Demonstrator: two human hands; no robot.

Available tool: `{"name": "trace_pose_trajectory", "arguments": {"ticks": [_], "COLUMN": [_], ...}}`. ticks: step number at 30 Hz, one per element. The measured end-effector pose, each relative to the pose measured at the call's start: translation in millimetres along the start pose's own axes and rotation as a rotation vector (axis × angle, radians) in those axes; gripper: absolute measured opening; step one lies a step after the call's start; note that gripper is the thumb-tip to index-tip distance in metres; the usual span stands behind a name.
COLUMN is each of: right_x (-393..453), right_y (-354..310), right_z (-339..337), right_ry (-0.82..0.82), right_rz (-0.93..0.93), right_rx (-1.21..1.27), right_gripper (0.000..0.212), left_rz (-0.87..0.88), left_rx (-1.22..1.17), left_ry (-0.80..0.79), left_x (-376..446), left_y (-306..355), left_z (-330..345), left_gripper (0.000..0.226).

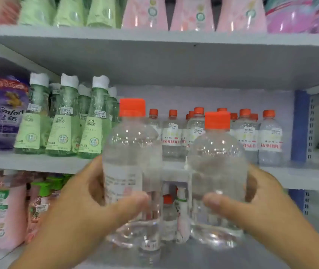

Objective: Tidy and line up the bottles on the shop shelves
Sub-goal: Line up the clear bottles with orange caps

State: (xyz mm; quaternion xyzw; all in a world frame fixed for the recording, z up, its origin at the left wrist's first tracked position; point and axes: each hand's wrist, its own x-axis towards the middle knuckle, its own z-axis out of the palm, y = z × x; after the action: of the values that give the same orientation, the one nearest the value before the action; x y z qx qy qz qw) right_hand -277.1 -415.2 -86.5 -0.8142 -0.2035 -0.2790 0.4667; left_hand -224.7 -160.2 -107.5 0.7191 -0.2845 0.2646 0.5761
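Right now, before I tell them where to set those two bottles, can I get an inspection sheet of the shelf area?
Surface: grey middle shelf; bare patch at its front, behind the held bottles.
Job's things: clear orange-capped plastic bottle in the left hand; a matching clear orange-capped bottle in the right hand; both upright, off the shelf. Row of the same clear bottles at the back, unevenly lined.
Clutter: green white-capped glass-look bottles at left; purple softener pouch beside them.
Grippers: left hand and right hand each grip one bottle.
Cables: nothing seen.
Surroundings: pink and green pouches above; pink refill packs below; blue shelf upright.
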Motion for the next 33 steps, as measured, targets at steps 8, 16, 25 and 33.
{"name": "trace_pose_trajectory", "arguments": {"ticks": [8,16,25,33], "right_x": [138.6,187.0,203.7,238.1], "right_y": [-20.0,23.5,19.6,30.5], "right_z": [-29.1,0.7,15.0,13.3], "right_ry": [0.240,0.145,0.105,0.010], "right_rz": [-0.023,0.176,0.100,-0.021], "right_rx": [-0.157,-0.332,-0.945,-1.283], "right_gripper": [0.067,0.094,0.091,0.126], "left_rz": [-0.099,-0.247,-0.230,-0.259], "left_rx": [0.092,0.219,0.387,0.533], "left_ry": [0.027,0.000,-0.240,-0.308], "left_x": [127.2,168.0,195.4,217.0], "left_y": [5.6,-56.5,-64.7,-63.6], "left_z": [10.7,24.2,21.3,45.9], "left_gripper": [0.069,0.067,0.043,0.074]}}
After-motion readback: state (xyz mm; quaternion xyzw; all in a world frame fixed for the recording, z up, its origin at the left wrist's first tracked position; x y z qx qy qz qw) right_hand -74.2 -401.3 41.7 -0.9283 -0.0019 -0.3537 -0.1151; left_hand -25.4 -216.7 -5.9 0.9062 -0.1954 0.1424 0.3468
